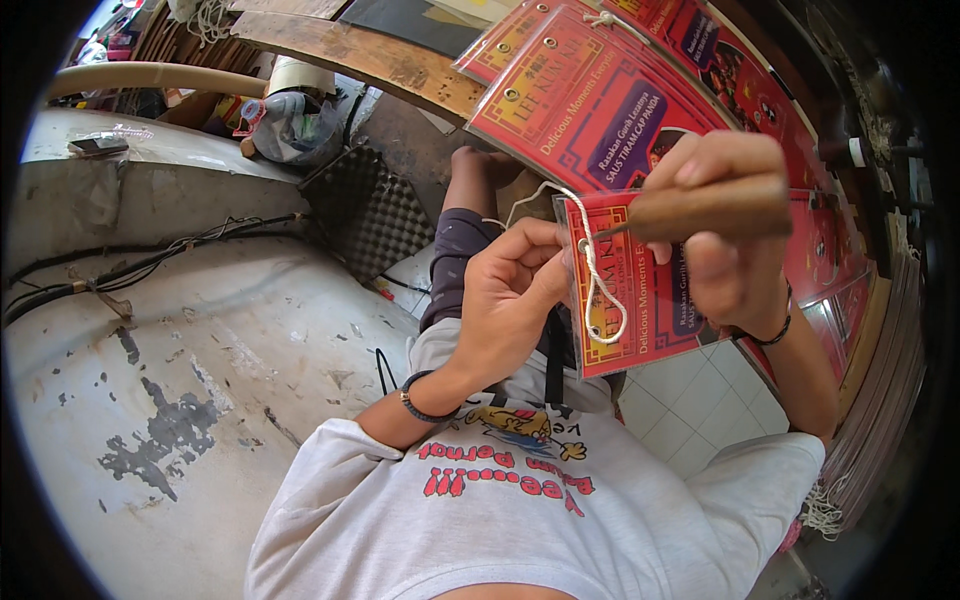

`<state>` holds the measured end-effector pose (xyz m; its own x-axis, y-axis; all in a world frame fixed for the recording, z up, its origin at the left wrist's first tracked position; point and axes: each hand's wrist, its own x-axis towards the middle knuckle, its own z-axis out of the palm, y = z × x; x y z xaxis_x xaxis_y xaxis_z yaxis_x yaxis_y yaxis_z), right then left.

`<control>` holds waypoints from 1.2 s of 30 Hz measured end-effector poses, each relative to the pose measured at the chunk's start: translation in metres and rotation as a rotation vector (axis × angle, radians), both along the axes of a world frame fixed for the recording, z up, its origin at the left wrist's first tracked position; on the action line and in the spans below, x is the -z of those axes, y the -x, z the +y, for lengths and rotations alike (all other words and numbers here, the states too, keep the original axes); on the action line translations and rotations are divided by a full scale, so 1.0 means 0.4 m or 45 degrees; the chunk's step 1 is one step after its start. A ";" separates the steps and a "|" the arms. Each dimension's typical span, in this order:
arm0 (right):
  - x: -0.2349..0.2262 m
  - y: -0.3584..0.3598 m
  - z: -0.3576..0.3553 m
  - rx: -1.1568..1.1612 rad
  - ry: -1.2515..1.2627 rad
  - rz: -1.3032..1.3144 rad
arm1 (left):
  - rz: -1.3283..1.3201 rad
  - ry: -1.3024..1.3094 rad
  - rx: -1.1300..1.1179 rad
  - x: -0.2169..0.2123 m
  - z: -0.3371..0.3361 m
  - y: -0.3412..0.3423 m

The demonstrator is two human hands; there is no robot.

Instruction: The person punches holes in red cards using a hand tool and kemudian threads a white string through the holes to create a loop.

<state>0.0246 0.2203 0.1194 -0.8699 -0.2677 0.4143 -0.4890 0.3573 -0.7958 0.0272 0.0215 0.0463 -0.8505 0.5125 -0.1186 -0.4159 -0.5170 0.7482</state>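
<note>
Right hand (735,235) grips wooden-handled awl (700,212), left hand (515,290) pinches red card (640,300) with white string (598,290) (looped through): awl tip likely slips toward fingers if card flexes.

- The tool's metal tip (608,231) is too thin to tell its shape.
- The left hand (508,300) hides the red card's (650,300) left edge.
- The cord's (597,290) end vanishes behind fingers.
</note>
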 end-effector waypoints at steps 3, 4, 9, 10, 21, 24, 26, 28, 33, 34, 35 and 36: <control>-0.005 0.001 -0.010 0.104 0.374 -0.159 | 0.077 0.051 -0.011 -0.003 0.001 0.003; -0.005 0.004 -0.010 0.121 0.386 -0.186 | 0.109 0.040 -0.003 -0.003 0.001 0.007; -0.012 0.006 -0.012 0.138 0.386 -0.289 | 0.086 0.071 0.012 0.002 0.002 0.013; -0.012 0.006 -0.012 0.137 0.380 -0.299 | 0.087 0.072 0.015 0.007 0.002 0.014; -0.031 0.027 -0.037 0.406 0.657 -0.483 | -0.044 0.142 0.018 0.050 -0.065 0.040; -0.030 0.027 -0.032 0.412 0.661 -0.520 | -0.086 -0.019 -0.003 0.038 -0.096 0.037; -0.029 0.029 -0.032 0.430 0.703 -0.522 | -0.040 -0.025 0.024 0.037 -0.111 0.046; -0.032 0.032 -0.030 0.406 0.713 -0.566 | -0.068 -0.079 0.026 0.032 -0.119 0.047; -0.046 0.042 -0.023 0.384 0.668 -0.658 | 0.004 -0.001 0.008 0.044 -0.119 0.049; -0.053 0.046 -0.021 0.409 0.619 -0.643 | 0.051 0.012 0.005 0.050 -0.115 0.047; -0.058 0.052 -0.022 0.431 0.581 -0.628 | 0.079 0.010 0.018 0.047 -0.114 0.047; -0.066 0.058 -0.023 0.452 0.543 -0.613 | 0.083 0.036 0.000 0.043 -0.110 0.048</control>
<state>0.0016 0.2109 0.1457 -0.9861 0.1631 -0.0307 0.0378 0.0408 -0.9985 0.0081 -0.0224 0.0290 -0.8568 0.5099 -0.0775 -0.3661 -0.4955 0.7877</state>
